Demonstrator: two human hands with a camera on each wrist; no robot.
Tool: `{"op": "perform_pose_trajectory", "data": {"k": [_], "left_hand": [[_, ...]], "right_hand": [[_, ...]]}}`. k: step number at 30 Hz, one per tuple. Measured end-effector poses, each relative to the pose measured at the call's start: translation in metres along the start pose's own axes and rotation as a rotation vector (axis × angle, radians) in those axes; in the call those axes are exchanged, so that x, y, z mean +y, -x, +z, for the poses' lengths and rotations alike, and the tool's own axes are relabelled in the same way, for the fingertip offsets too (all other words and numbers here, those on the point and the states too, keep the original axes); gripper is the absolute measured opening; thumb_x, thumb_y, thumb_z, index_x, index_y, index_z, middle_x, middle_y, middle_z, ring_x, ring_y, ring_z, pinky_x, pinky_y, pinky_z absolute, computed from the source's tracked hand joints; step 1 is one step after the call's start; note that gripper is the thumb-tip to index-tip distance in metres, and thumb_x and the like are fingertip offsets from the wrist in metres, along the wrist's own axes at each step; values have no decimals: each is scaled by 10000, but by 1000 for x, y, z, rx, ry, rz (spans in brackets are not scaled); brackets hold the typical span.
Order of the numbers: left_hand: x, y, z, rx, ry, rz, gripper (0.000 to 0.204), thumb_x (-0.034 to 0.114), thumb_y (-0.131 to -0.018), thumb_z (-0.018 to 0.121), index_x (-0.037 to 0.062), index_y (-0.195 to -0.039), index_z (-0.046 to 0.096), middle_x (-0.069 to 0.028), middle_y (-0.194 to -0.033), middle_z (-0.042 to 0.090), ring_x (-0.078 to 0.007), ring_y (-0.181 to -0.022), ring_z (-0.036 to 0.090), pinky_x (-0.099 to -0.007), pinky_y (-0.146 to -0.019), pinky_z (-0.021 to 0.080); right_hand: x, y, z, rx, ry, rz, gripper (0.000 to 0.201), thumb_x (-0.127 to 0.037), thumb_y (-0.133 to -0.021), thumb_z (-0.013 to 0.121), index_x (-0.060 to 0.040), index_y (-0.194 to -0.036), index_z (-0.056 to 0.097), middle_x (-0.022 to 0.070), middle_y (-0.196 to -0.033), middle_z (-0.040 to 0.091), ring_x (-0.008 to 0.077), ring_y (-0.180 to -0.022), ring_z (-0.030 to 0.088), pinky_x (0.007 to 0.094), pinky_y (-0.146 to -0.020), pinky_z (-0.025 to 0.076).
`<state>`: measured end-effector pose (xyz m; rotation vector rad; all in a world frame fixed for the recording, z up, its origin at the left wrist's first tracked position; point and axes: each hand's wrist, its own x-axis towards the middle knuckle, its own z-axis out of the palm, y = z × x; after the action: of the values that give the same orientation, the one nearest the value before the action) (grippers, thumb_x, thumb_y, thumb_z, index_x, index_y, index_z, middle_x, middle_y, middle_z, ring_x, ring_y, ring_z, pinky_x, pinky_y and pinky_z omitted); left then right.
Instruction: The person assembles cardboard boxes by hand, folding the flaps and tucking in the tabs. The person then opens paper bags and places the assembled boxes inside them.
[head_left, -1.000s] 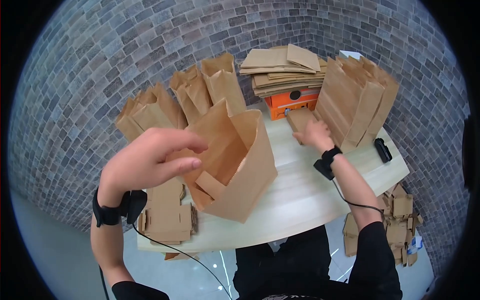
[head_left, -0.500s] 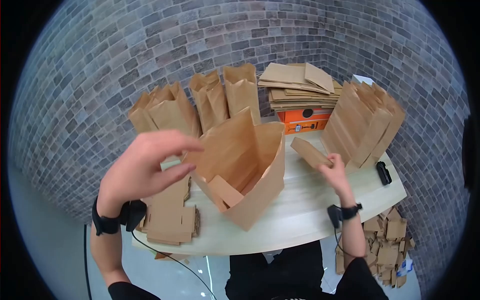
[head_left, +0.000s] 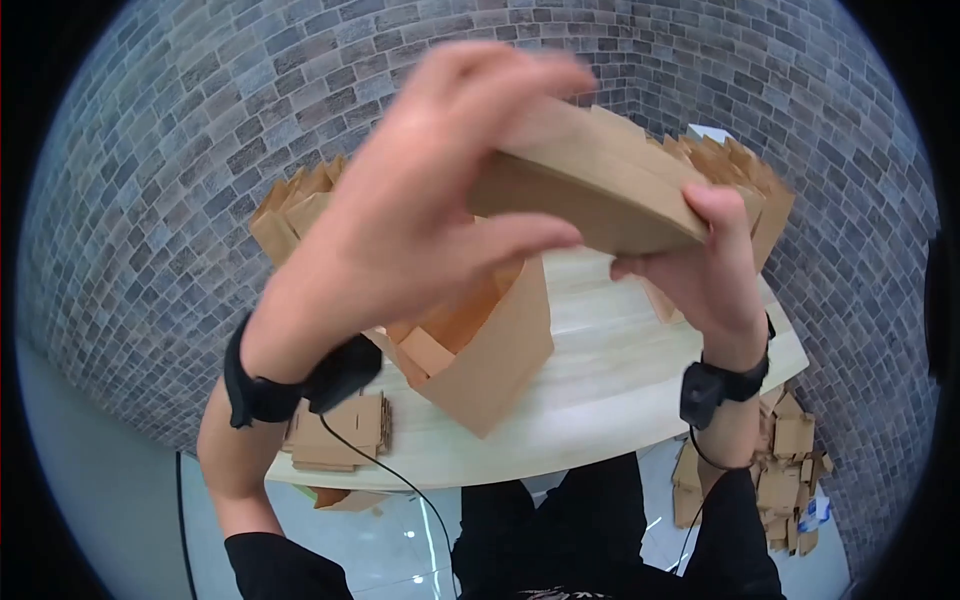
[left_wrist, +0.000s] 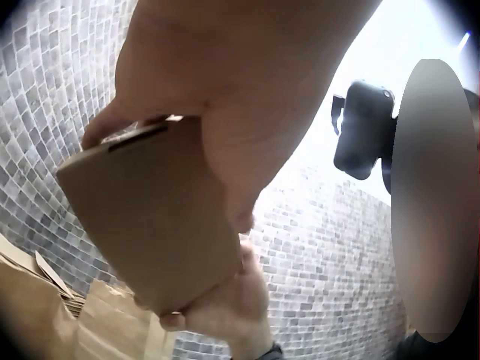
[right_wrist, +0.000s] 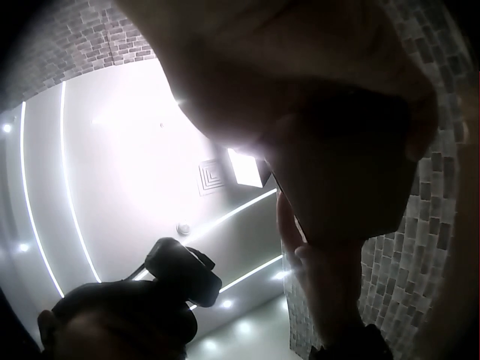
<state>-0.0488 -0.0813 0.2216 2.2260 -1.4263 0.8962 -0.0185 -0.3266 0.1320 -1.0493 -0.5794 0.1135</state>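
A flat, closed cardboard box is held up tilted above the table. My right hand grips its right end, thumb on the near top edge and fingers underneath. My left hand, blurred by motion, spans the other end with thumb and fingers apart on either side. In the left wrist view, the left fingers lie along the slotted edge of the box. Below stands a brown paper bag with its mouth open, partly hidden by my left hand. A brown cardboard piece shows inside the bag.
More paper bags stand at the back left, and others at the back right. Flattened cardboard lies on the table's front left. A heap of cardboard is on the floor to the right.
My right hand has picked up the cardboard box from beside the right-hand bags and raised it toward the middle. My left hand has moved up and right to the box's other end.
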Motion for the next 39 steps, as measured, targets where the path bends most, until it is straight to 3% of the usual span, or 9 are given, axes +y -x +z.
{"op": "perform_pose_trajectory", "data": {"k": [2, 5, 16, 18, 23, 35, 36, 38, 39], "left_hand": [[0, 5, -7, 38, -141, 47, 938, 224, -748, 854, 111, -1499, 303, -124, -1481, 419, -279, -1352, 436, -454, -1032, 482], [-1, 19, -13, 215, 348, -91, 765, 130, -811, 791, 61, -1449, 376, -139, -1480, 397, -236, -1300, 480, -362, -1032, 484], [9, 55, -95, -3, 49, -449, 665, -24, -744, 795, 31, -1318, 464, -37, -1145, 562, -134, -1086, 564, -318, -880, 519], [7, 57, -108, -91, -7, -550, 638, -34, -732, 791, 65, -1290, 500, -24, -1141, 562, -145, -1072, 570, -325, -861, 526], [6, 35, -79, -453, -143, -448, 569, 18, -674, 832, 57, -1176, 568, -77, -1072, 613, -230, -1015, 608, -374, -850, 505], [-63, 54, 46, -849, -88, -193, 477, 145, -833, 731, 71, -1259, 529, -153, -1111, 613, -355, -1110, 556, -439, -936, 472], [-57, 50, 46, -846, -90, -193, 477, 145, -833, 731, 71, -1259, 529, -153, -1111, 613, -355, -1110, 556, -439, -936, 472], [-43, 38, 41, -1158, -46, -618, 519, 187, -879, 690, 82, -1347, 492, -174, -1173, 608, -353, -1131, 562, -447, -941, 482], [-44, 40, 38, -1115, -65, -497, 535, 219, -899, 669, 81, -1379, 478, -183, -1195, 615, -352, -1125, 574, -442, -926, 491]], "right_hand": [[0, -5, 3, -73, 7, 2, 577, -467, -937, 442, 6, -1253, 536, 155, -1155, 612, 234, -967, 604, 407, -726, 524], [-5, -11, 12, -179, 0, -28, 606, -482, -951, 383, -1, -1293, 521, 155, -1150, 629, 245, -973, 618, 422, -696, 529], [13, -89, 30, -170, 283, -51, 677, -580, -929, 462, -28, -1316, 530, 119, -1099, 646, 237, -981, 625, 374, -771, 522], [18, -106, 23, -266, 1062, -22, 599, -481, -892, 602, -4, -1253, 578, 137, -1098, 668, 253, -961, 651, 366, -789, 526], [55, -117, 51, -415, 1683, 147, 356, -262, -769, 725, 41, -957, 713, 236, -944, 695, 363, -889, 691, 429, -762, 555], [66, -120, 12, -117, 1630, 49, 166, -100, -754, 623, 24, -821, 710, 235, -851, 694, 397, -850, 681, 465, -742, 552], [66, -120, 9, -113, 1637, 38, 178, -153, -785, 642, -5, -832, 729, 222, -826, 690, 386, -809, 678, 457, -728, 543], [67, -118, 6, -110, 1641, 31, 195, -206, -815, 662, -35, -842, 749, 209, -800, 685, 376, -769, 675, 448, -714, 534], [67, -117, 5, -111, 1632, 28, 193, -202, -815, 662, -31, -844, 747, 214, -795, 681, 373, -760, 672, 444, -708, 532]]}}
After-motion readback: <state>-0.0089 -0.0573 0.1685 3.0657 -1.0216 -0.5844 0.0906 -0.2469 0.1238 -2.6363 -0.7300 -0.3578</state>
